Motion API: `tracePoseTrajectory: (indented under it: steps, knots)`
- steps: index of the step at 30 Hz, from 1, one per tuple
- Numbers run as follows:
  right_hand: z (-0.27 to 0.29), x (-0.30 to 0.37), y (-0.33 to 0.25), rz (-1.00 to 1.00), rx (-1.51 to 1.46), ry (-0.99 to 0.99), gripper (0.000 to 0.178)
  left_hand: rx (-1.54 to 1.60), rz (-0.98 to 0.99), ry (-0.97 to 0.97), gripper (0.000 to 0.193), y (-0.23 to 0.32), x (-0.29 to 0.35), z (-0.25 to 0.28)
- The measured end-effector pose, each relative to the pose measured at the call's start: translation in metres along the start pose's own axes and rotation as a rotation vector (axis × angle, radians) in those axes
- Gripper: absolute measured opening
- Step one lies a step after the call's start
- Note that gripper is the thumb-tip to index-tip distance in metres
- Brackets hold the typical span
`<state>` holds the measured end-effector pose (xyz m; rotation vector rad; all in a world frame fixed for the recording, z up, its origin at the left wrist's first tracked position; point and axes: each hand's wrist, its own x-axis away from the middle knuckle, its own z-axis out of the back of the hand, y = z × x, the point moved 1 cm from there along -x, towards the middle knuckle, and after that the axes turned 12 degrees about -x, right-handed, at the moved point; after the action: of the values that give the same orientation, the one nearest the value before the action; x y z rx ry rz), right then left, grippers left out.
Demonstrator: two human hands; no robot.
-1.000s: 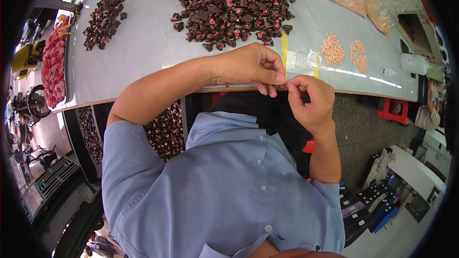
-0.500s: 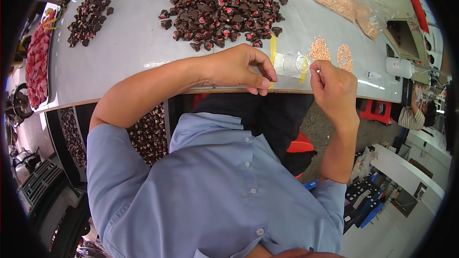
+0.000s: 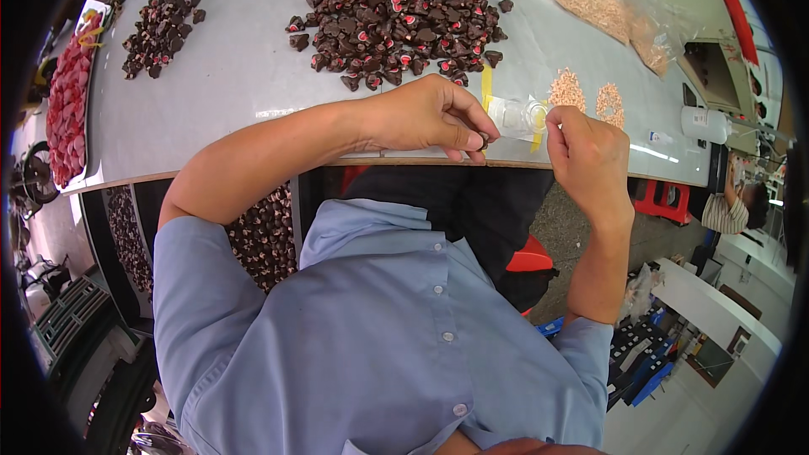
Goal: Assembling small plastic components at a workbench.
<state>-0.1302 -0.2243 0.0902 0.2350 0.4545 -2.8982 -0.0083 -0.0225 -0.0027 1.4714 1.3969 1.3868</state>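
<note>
Near the table's front edge my left hand (image 3: 425, 118) is closed, pinching a small dark brown piece (image 3: 484, 141) between thumb and fingers. Across a short gap to the right, my right hand (image 3: 590, 152) has its thumb and forefinger pressed together; whatever is between them is too small to make out. Just beside its fingertips sits a small clear round dish (image 3: 534, 114), on a clear sheet held down by yellow tape (image 3: 486, 84). Beyond the hands spreads a big heap of dark brown knobbly pieces (image 3: 404, 17), several showing red and white centres. Two little piles of beige bits (image 3: 566, 91) lie past my right hand.
A smaller dark pile (image 3: 164, 25) and a tray of pinkish-red pieces (image 3: 69, 109) are at the left. Clear bags of beige bits (image 3: 586, 4) and a white bottle (image 3: 706, 122) stand right. Below the table edge are bins of dark pieces (image 3: 261, 236) and a red stool (image 3: 661, 200).
My left hand has shifted slightly right, toward the right hand, and its brown piece shows more at the fingertips. My right hand stays nearly where it was, by the dish.
</note>
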Motion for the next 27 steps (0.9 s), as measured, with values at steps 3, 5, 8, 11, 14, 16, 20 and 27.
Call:
tracePoseTrajectory:
  steps: [3,5,8,11,14,16,20,27]
  knots:
    - [0.004,0.002,-0.002,-0.004,-0.052,0.044,0.012,0.052,0.001,0.0,0.025,0.0,0.0,0.001]
    - [0.002,0.006,-0.007,-0.039,-0.147,0.095,0.012,0.056,0.008,0.003,0.026,0.001,0.0,0.001]
    - [-0.012,0.012,-0.022,-0.089,-0.378,0.207,0.012,0.073,0.016,0.006,0.028,0.001,0.0,0.001]
    - [-0.032,0.015,-0.033,-0.102,-0.527,0.285,0.011,0.088,0.01,0.004,0.029,0.001,-0.003,0.001]
    - [-0.041,0.015,-0.036,-0.082,-0.52,0.299,0.011,0.09,0.016,0.019,0.028,0.0,-0.003,0.002]
    - [-0.045,0.017,-0.034,-0.088,-0.53,0.301,0.011,0.09,0.023,0.023,0.028,0.0,-0.003,0.002]
    - [-0.045,0.015,-0.034,-0.082,-0.524,0.296,0.011,0.089,0.031,0.04,0.027,0.0,-0.003,0.002]
    - [-0.053,0.015,-0.036,-0.046,-0.499,0.306,0.011,0.099,0.017,0.036,0.027,-0.001,-0.003,0.003]
